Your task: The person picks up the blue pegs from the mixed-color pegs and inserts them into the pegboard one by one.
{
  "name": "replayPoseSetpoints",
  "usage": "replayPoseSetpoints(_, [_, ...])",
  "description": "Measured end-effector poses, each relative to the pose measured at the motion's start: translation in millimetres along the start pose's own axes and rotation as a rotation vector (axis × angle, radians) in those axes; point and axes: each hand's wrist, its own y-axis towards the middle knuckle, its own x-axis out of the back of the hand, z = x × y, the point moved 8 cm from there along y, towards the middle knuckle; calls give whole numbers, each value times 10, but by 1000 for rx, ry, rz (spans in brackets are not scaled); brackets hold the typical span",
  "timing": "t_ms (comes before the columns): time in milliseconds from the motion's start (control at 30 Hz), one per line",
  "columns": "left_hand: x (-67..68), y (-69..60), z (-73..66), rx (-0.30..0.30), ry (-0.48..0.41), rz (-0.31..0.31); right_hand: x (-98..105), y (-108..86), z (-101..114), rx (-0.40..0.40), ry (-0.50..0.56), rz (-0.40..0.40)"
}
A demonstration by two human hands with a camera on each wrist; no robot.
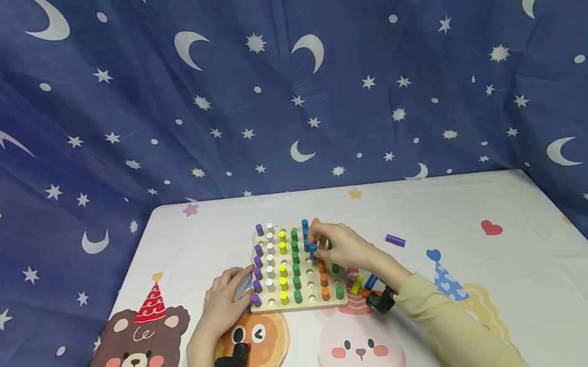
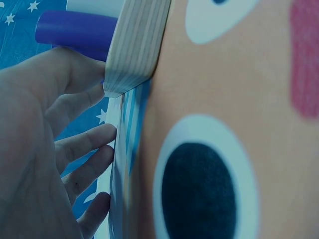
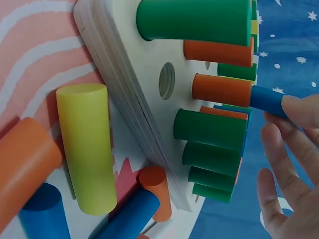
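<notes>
A wooden pegboard (image 1: 300,306) lies mid-table with rows of upright coloured pegs. My right hand (image 1: 343,245) pinches a blue peg (image 1: 313,251) between thumb and fingers above the board's right half; in the right wrist view the blue peg (image 3: 266,101) shows partly behind an orange peg (image 3: 222,89), its lower end hidden. My left hand (image 1: 226,299) rests at the board's left edge beside the purple pegs (image 1: 258,274). Seen from the left wrist, its fingers are loosely extended, the thumb side touching the board's corner (image 2: 134,50) under a purple peg (image 2: 75,34).
Loose pegs lie right of the board, among them a yellow peg (image 1: 357,285), a blue peg (image 1: 371,282) and, farther off, a purple peg (image 1: 395,240). A white cartoon-print cloth (image 1: 445,212) covers the table. Behind it hangs a blue star-and-moon curtain (image 1: 263,125).
</notes>
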Motion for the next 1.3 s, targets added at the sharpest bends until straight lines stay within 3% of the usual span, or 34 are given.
replayPoseSetpoints(433, [13,-8,-10,-9,-7,-7,-84,91,-9,22,-42,20])
replayPoseSetpoints(767, [20,-10,-17,-9,2,-7,-128,119,-45,46,-119,-19])
replayPoseSetpoints(1300, [10,-2,-1,-22,2,-23,-197,133,-119,40,-147,-60])
